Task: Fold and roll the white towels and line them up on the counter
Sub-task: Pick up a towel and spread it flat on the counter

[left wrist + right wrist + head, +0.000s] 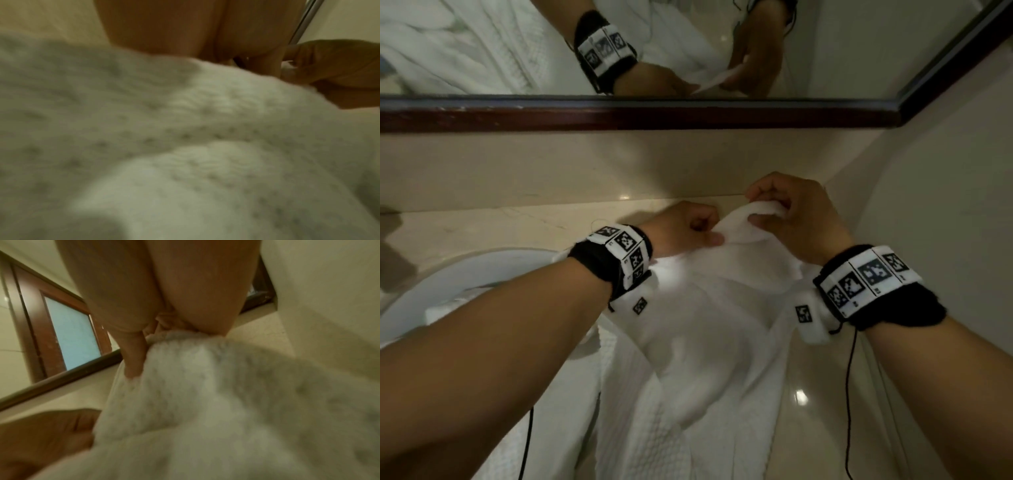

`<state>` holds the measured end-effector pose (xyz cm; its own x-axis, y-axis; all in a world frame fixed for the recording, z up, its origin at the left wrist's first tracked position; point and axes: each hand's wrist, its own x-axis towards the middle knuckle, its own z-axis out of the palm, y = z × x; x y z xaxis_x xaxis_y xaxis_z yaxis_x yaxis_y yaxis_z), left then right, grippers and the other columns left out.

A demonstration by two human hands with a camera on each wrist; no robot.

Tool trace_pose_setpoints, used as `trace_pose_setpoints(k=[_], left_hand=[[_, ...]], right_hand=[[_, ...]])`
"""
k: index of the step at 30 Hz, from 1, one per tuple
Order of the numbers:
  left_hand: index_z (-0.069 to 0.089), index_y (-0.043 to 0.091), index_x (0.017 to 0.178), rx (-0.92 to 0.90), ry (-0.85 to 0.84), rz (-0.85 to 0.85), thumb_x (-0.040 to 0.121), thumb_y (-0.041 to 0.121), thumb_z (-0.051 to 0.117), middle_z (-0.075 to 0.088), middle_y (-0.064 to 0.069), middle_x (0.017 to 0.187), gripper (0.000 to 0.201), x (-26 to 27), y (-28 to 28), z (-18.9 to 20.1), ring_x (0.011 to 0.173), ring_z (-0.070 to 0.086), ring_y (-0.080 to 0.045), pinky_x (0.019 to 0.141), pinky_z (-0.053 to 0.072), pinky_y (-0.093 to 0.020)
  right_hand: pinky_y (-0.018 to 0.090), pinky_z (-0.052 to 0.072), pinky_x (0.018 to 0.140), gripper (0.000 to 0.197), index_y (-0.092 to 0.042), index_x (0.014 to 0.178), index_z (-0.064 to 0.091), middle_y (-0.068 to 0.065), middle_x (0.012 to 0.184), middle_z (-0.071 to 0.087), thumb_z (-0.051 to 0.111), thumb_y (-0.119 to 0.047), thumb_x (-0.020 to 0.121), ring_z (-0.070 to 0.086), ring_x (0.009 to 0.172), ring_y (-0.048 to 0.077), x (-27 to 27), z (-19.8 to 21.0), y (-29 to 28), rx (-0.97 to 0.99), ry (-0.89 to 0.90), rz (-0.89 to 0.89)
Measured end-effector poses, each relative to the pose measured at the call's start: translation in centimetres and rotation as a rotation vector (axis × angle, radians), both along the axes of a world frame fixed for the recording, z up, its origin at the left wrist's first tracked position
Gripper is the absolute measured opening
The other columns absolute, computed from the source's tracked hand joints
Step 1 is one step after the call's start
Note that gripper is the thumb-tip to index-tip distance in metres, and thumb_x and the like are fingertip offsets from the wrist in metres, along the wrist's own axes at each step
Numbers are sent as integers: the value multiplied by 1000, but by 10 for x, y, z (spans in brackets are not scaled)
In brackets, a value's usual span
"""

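Note:
A white towel (pixel 709 342) hangs from both hands above the beige counter (pixel 482 233), its lower part draping toward me. My left hand (pixel 688 229) pinches its top edge with curled fingers. My right hand (pixel 787 212) grips the bunched corner a little higher and to the right. The two hands are close together near the back wall. In the left wrist view the towel (pixel 185 146) fills most of the frame, blurred, with the right hand (pixel 339 73) at the far right. In the right wrist view my fingers (pixel 133 356) press into the towel (pixel 226 402).
A white basin (pixel 448 291) sits in the counter at left, with more white cloth (pixel 438 311) at its rim. A dark wood-framed mirror (pixel 619 113) runs along the back wall. A side wall (pixel 945 205) closes in on the right. Thin black cables hang from both wristbands.

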<state>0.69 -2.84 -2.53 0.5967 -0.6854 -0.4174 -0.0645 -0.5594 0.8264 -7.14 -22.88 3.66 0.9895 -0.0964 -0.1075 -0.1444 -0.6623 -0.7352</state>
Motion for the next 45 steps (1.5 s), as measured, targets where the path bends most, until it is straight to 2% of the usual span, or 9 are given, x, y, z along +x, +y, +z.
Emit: trace_pose_setpoints(k=[6, 11, 14, 16, 19, 21, 24, 30, 45], left_hand=[[66, 23, 91, 97, -108, -116, 99, 15, 61, 62, 9, 83, 12, -9, 39, 22, 54, 51, 11, 55, 39, -4], [67, 23, 107, -77, 167, -27, 96, 22, 68, 59, -9, 82, 11, -33, 44, 37, 53, 48, -14, 44, 39, -23], [69, 22, 105, -51, 99, -19, 96, 21, 67, 61, -8, 82, 8, -43, 45, 44, 60, 50, -20, 51, 40, -27], [70, 23, 98, -32, -69, 45, 98, 23, 65, 63, 7, 73, 5, -49, 49, 52, 56, 55, -5, 55, 43, -24], [71, 22, 109, -34, -215, 108, 100, 31, 60, 73, 4, 92, 17, -57, 59, 65, 83, 67, -3, 75, 53, -27], [70, 15, 98, -26, -285, 170, 100, 32, 58, 71, -6, 91, 21, -66, 66, 78, 82, 66, -18, 77, 52, -36], [57, 21, 72, -176, -317, 366, 95, 37, 59, 56, 9, 67, 28, -82, 80, 104, 61, 51, -7, 65, 41, -29], [55, 6, 76, -422, -437, 620, 86, 34, 62, 48, -5, 74, 31, -118, 108, 172, 69, 44, -13, 64, 34, -30], [66, 32, 53, -361, -539, 368, 80, 29, 84, 60, 15, 55, 33, -228, 192, 282, 52, 54, -1, 55, 41, -19]], right_hand=[[5, 47, 81, 26, -23, 100, 70, -20, 96, 67, 77, -6, 82, 63, 89, -12, -9, 29, 0, 98, -125, -63], [11, 51, 81, 27, -29, 97, 70, -21, 95, 68, 80, -10, 80, 66, 87, -6, -21, 43, 17, 64, -213, -12], [13, 52, 81, 27, -30, 97, 70, -21, 94, 68, 80, -12, 80, 67, 87, -4, -30, 56, 25, 64, -242, 23], [13, 53, 82, 27, -30, 98, 70, -21, 95, 69, 80, -12, 80, 67, 88, -3, -36, 65, 29, 56, -274, 47], [12, 51, 81, 26, -30, 96, 70, -21, 93, 69, 80, -11, 80, 67, 86, -6, -46, 81, 32, 89, -315, 70], [11, 50, 82, 26, -30, 95, 70, -20, 93, 70, 80, -11, 80, 67, 86, -6, -50, 92, 35, 107, -356, 85], [9, 48, 83, 24, -27, 94, 70, -19, 94, 70, 79, -11, 80, 65, 86, -8, -57, 113, 43, 126, -414, 117], [9, 48, 76, 23, -29, 90, 70, -19, 83, 68, 79, -10, 80, 62, 74, -11, -80, 169, 63, 148, -524, 138], [17, 55, 80, 21, -30, 87, 75, -17, 86, 76, 84, -15, 76, 71, 83, 2, -218, 312, 126, 214, -759, 79]])
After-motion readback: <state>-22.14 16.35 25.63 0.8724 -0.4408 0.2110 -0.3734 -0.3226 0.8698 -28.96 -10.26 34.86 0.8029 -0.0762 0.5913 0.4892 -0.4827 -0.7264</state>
